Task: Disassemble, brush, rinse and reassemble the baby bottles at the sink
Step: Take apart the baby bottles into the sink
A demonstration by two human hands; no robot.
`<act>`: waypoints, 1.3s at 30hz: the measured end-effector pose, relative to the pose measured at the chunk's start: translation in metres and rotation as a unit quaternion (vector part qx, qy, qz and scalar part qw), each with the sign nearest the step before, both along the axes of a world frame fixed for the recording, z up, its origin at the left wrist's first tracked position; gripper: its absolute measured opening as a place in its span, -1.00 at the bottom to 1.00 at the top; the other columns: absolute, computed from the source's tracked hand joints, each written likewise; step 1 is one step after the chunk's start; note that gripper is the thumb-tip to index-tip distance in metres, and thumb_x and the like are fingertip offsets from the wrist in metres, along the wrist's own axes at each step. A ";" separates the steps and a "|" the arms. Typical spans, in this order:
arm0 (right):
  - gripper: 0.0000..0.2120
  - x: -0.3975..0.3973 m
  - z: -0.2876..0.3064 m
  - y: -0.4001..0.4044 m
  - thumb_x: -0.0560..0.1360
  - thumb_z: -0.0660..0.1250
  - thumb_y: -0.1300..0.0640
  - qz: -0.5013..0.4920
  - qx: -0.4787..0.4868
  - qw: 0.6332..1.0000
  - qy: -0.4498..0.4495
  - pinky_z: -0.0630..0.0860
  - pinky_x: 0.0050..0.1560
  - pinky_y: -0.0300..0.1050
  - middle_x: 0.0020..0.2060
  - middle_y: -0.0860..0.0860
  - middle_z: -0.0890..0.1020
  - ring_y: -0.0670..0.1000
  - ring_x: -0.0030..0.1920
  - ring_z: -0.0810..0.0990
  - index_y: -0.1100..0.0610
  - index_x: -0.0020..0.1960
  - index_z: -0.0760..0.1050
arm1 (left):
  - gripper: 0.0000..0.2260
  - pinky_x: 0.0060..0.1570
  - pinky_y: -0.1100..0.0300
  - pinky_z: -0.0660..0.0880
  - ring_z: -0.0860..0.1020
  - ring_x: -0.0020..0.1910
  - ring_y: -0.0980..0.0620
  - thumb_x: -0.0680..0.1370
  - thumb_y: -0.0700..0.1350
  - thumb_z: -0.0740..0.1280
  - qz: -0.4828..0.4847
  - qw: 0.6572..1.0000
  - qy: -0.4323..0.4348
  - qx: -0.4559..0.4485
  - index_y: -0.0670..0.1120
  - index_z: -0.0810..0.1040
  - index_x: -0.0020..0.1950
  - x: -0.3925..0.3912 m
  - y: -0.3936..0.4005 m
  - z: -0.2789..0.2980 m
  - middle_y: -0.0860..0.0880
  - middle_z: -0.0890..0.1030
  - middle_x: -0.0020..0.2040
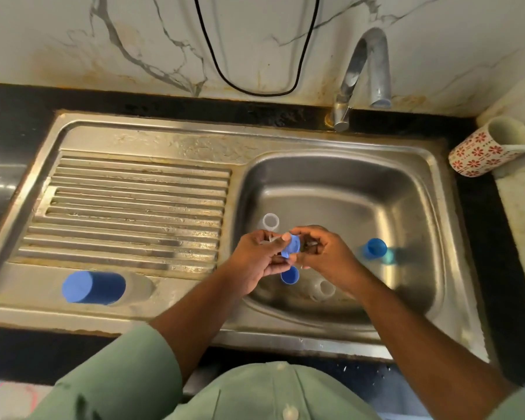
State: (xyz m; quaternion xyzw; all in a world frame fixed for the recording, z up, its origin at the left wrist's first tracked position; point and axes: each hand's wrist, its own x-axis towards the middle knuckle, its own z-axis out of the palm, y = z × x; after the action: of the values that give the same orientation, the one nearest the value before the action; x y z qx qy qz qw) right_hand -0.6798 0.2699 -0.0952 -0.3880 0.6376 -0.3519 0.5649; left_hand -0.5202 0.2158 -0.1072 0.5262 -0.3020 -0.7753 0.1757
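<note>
1. We see both hands meet over the near left part of the sink basin [406, 189], holding a small blue bottle collar [291, 248] between them.
2. The left hand [261, 259] has its fingers curled, its thumb pressed on the collar's left edge; its grip pinches the collar, and a bit of clear plastic shows just behind the thumb, too hidden for us to name.
3. The right hand [322, 253] curls its fingers inward around the collar's right side, fingertips bent toward the palm; its grip is also closed on the collar.
4. Both forearms rise from the bottom of the view and converge at the hands, the left one coming out of a pale green sleeve [128, 368].
5. Just below the hands, a blue cap [290, 275] sits in the basin, open side up, partly covered by the left hand.
6. Beside it to the right lies a clear bottle [323, 289], partly hidden under the right wrist.
7. Another clear bottle [270, 222] stands just beyond the left hand, mouth up.
8. Further right in the basin we see a second blue cap [375, 248], well apart from the hands.
9. On the near left of the drainboard [134, 201] a large blue cover [93, 287] lies on its side.
10. The tap [364, 74] arches over the back rim of the sink.
11. A floral mug [485, 147] rests on the tabletop at the far right, tipped on its side.
12. A black cable [255, 92] loops down the marble wall.
</note>
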 end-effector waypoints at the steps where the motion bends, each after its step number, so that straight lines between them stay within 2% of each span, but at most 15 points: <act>1: -0.67 -0.001 -0.010 -0.006 0.42 0.48 0.30 -0.021 0.011 1.000 0.016 0.62 -0.18 -0.15 -0.02 0.06 0.65 -0.04 -0.18 0.66 0.02 0.11 0.55 | -0.68 -0.07 0.03 0.66 0.70 -0.05 -0.19 0.58 -0.06 0.38 -0.010 1.000 -0.022 -0.001 -0.28 0.50 0.19 -0.003 -0.002 -0.006 -0.26 0.68 0.00; 4: -0.85 -0.009 -0.050 -0.023 0.51 0.41 0.20 -0.068 0.065 0.996 0.001 0.58 -0.22 -0.15 -0.10 0.06 0.64 -0.08 -0.29 0.64 0.01 0.04 0.55 | -0.82 -0.15 0.03 0.66 0.68 -0.20 -0.15 0.63 -0.09 0.31 -0.051 0.994 -0.094 -0.015 -0.18 0.44 0.13 -0.011 -0.005 -0.026 -0.20 0.61 -0.03; 6: -0.82 -0.014 -0.075 -0.029 0.51 0.41 0.20 -0.070 0.094 0.993 0.012 0.55 -0.24 -0.19 -0.10 0.07 0.62 -0.05 -0.25 0.65 0.10 0.10 0.56 | -0.86 -0.21 0.04 0.64 0.65 -0.23 -0.12 0.62 -0.12 0.33 -0.146 0.964 -0.204 -0.089 -0.14 0.42 0.10 -0.011 -0.005 -0.040 -0.17 0.59 -0.01; 9: -0.79 -0.017 -0.102 -0.033 0.48 0.44 0.23 -0.048 0.098 0.988 0.106 0.52 -0.15 -0.31 -0.12 0.05 0.60 -0.02 -0.17 0.60 0.20 0.11 0.59 | -0.84 -0.16 0.08 0.49 0.59 -0.05 -0.13 0.58 -0.12 0.34 -0.318 0.845 -0.364 -0.228 -0.12 0.44 0.12 -0.013 -0.008 -0.056 -0.14 0.57 0.07; 11: -0.80 -0.015 -0.113 -0.033 0.46 0.46 0.22 0.010 0.071 0.983 0.168 0.40 -0.21 -0.50 -0.18 0.00 0.59 -0.12 -0.22 0.53 0.23 0.08 0.61 | -0.81 -0.12 0.09 0.42 0.56 0.06 -0.12 0.61 -0.16 0.28 -0.403 0.769 -0.414 -0.272 -0.09 0.43 0.21 -0.019 -0.010 -0.065 -0.13 0.51 0.15; 12: -0.79 -0.013 -0.119 -0.034 0.47 0.45 0.20 0.034 0.070 0.980 0.181 0.39 -0.22 -0.50 -0.17 -0.03 0.59 -0.14 -0.20 0.53 0.22 0.09 0.62 | -0.77 -0.07 0.08 0.45 0.55 0.12 -0.12 0.61 -0.20 0.26 -0.435 0.741 -0.427 -0.281 -0.10 0.43 0.27 -0.023 -0.011 -0.070 -0.13 0.49 0.19; 14: -0.78 -0.008 -0.130 -0.035 0.49 0.43 0.15 0.065 0.080 0.975 0.196 0.43 -0.14 -0.40 -0.11 -0.04 0.61 -0.09 -0.11 0.56 0.18 0.12 0.61 | -0.71 0.12 0.03 0.49 0.52 0.24 -0.15 0.63 -0.26 0.22 -0.473 0.711 -0.445 -0.268 -0.13 0.43 0.35 -0.030 -0.016 -0.080 -0.15 0.48 0.27; 16: -0.79 -0.005 -0.141 -0.039 0.51 0.41 0.12 0.086 0.093 0.970 0.206 0.53 -0.01 -0.19 -0.08 -0.01 0.64 -0.02 -0.04 0.60 0.14 0.12 0.61 | -0.72 0.25 0.04 0.46 0.49 0.30 -0.14 0.65 -0.25 0.20 -0.496 0.691 -0.458 -0.258 -0.16 0.43 0.37 -0.033 -0.023 -0.088 -0.17 0.48 0.31; 20: -0.71 0.001 -0.162 -0.041 0.56 0.33 0.09 0.134 0.142 0.955 0.222 0.54 0.16 0.02 0.07 0.06 0.66 0.05 0.04 0.61 0.12 0.25 0.55 | -0.74 0.27 0.09 0.42 0.50 0.28 -0.15 0.69 -0.20 0.14 -0.507 0.688 -0.457 -0.247 -0.23 0.46 0.33 -0.031 -0.032 -0.094 -0.21 0.52 0.29; 23: -0.69 -0.002 -0.159 -0.040 0.60 0.26 0.13 0.142 0.152 0.953 0.221 0.51 0.22 0.00 0.16 0.09 0.62 0.06 0.12 0.59 0.12 0.33 0.50 | -0.78 0.07 0.22 0.47 0.56 0.10 -0.09 0.68 -0.21 0.13 -0.452 0.736 -0.453 -0.219 -0.20 0.50 0.25 -0.027 -0.034 -0.086 -0.20 0.53 0.19; 27: -0.68 -0.012 -0.142 -0.040 0.59 0.26 0.20 0.138 0.129 0.949 0.253 0.42 0.29 -0.06 0.25 0.14 0.58 0.13 0.26 0.53 0.21 0.33 0.50 | -0.77 0.10 0.03 0.51 0.56 0.20 -0.20 0.64 -0.28 0.16 -0.376 0.764 -0.471 -0.231 -0.21 0.49 0.25 -0.029 -0.035 -0.059 -0.21 0.56 0.22; 30: -0.82 -0.015 -0.122 -0.038 0.53 0.32 0.26 0.119 0.092 0.952 0.267 0.48 0.08 -0.08 0.00 0.16 0.67 0.12 0.05 0.62 0.27 0.08 0.63 | -0.71 0.06 0.00 0.59 0.61 0.11 -0.22 0.58 -0.29 0.22 -0.343 0.776 -0.461 -0.259 -0.18 0.52 0.29 -0.025 -0.032 -0.031 -0.20 0.58 0.20; 33: -0.88 -0.008 -0.091 -0.030 0.52 0.32 0.29 0.077 0.057 0.964 0.247 0.41 -0.10 -0.16 -0.23 0.06 0.63 0.01 -0.20 0.56 0.22 -0.11 0.63 | -0.65 0.08 0.00 0.59 0.62 0.09 -0.21 0.55 -0.22 0.22 -0.288 0.792 -0.445 -0.303 -0.05 0.57 0.31 -0.011 -0.020 -0.010 -0.13 0.61 0.22; 36: -0.88 0.007 -0.067 -0.020 0.51 0.32 0.31 0.058 0.013 0.971 0.233 0.47 -0.06 -0.17 -0.13 0.12 0.68 0.04 -0.11 0.59 0.29 -0.07 0.64 | -0.70 0.09 0.07 0.53 0.60 0.12 -0.18 0.56 -0.18 0.24 -0.221 0.794 -0.432 -0.366 -0.05 0.60 0.25 0.012 -0.004 0.006 -0.12 0.66 0.15; 39: -0.88 0.029 -0.044 -0.009 0.51 0.36 0.24 0.075 -0.010 0.971 0.225 0.46 -0.14 -0.28 -0.13 0.13 0.70 0.04 -0.14 0.62 0.24 -0.06 0.66 | -0.69 0.15 0.13 0.51 0.62 0.13 -0.10 0.60 -0.17 0.29 -0.129 0.816 -0.397 -0.399 -0.06 0.56 0.34 0.042 0.018 0.017 -0.11 0.66 0.18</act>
State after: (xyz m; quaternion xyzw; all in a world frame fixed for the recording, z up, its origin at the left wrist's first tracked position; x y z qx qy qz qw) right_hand -0.6505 0.2614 -0.1394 -0.5095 0.7138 -0.2185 0.4279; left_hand -0.4777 0.2338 -0.0901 0.6286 -0.6934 -0.3259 0.1337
